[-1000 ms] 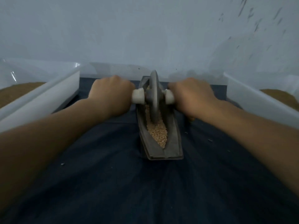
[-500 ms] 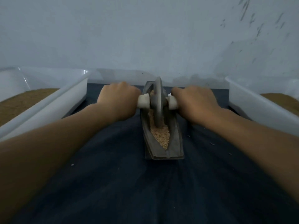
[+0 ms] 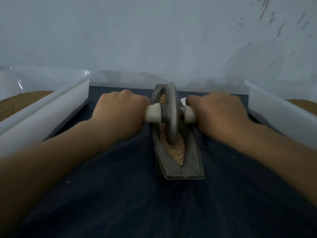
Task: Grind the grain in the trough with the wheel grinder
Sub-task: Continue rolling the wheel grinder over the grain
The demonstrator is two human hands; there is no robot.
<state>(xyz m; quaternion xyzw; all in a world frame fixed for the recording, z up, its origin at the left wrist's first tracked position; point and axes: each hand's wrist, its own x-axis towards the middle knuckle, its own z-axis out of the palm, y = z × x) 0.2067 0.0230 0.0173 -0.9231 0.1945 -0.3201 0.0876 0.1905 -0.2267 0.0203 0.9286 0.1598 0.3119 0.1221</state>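
A grey boat-shaped trough [image 3: 192, 162] lies lengthwise on a dark cloth, holding pale tan grain [image 3: 175, 150]. A grey metal wheel grinder [image 3: 170, 114] stands upright in the groove, its lower rim in the grain. A white axle handle sticks out on each side. My left hand [image 3: 120, 114] grips the left handle [image 3: 153, 113]. My right hand [image 3: 216, 114] grips the right handle [image 3: 189, 115]. Both fists hide the handles' outer ends.
A white plastic bin [image 3: 51, 109] with brown powder stands at the left, another white bin [image 3: 274, 109] with brown powder at the right. A pale wall rises just behind the trough. A few stray grains lie on the dark cloth [image 3: 137, 194].
The wheel has rolled toward me along the trough, from the far end to its middle, with both hands moving back with it. Grain now shows behind the wheel.
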